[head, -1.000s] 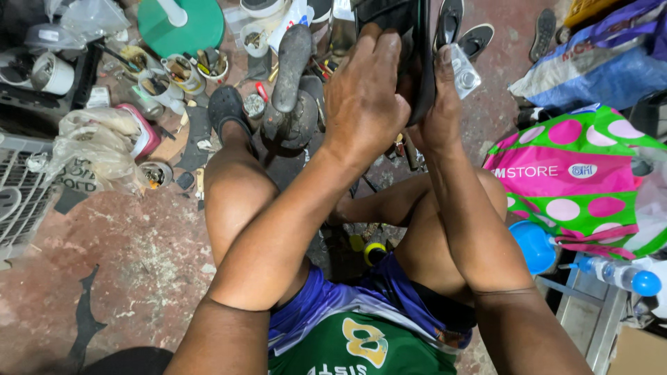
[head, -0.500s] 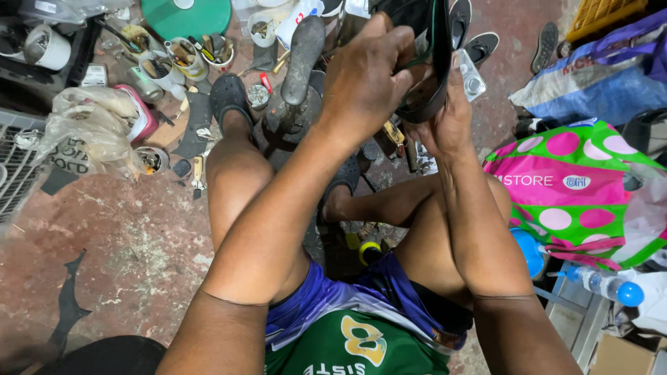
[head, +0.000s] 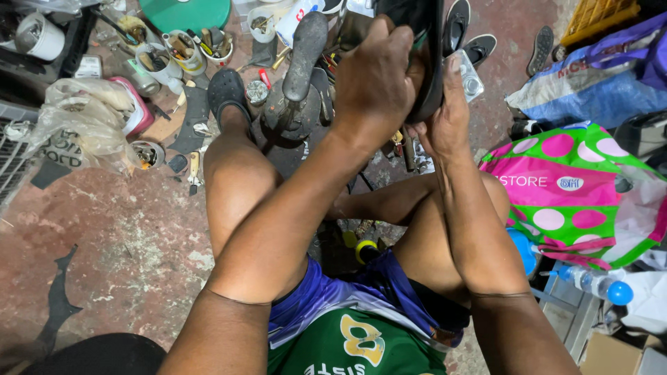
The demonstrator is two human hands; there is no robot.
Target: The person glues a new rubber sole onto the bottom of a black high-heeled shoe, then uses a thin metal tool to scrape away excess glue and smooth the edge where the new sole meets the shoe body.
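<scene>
**Shoe held high over a crowded floor: slip and spill risks**

Worn red concrete floor (head: 111,229), stained and littered; person seated low, knees bent, both arms raised toward top centre of frame.

Observed:
- Left hand (head: 375,76) wrapped over a black shoe (head: 427,62) at top centre, fingers curled tight round its upper edge. Grip closed on the shoe.
- Right hand (head: 448,121) just below and right of it, pressed against the shoe's lower side, thumb up along the sole. Looks closed on the shoe too; fingertips are hidden behind it.
- Directly beneath the hands: iron shoe last (head: 299,76) on its stand, upper centre.
- Upper left: cluster of small tubs (head: 177,48) holding tools, a green round lid (head: 184,12), a crumpled plastic bag (head: 83,121).
- Right side: pink and green dotted bag (head: 563,187); plastic bottle with blue cap (head: 597,285) at lower right.

Judged risks:
1. Shoe is held in the air, unsupported. If either hand loosens, it would likely drop onto the last or the person's shins.
2. Fingers sit close to the sole edge; any pulling or pressing force could pinch them if the sole snaps back.
3. Open tubs stand near the left foot (head: 226,94). A shift of that leg could tip them and scatter contents.
4. Whether a tool or glue is in play cannot be told; the hands cover that part.
</scene>
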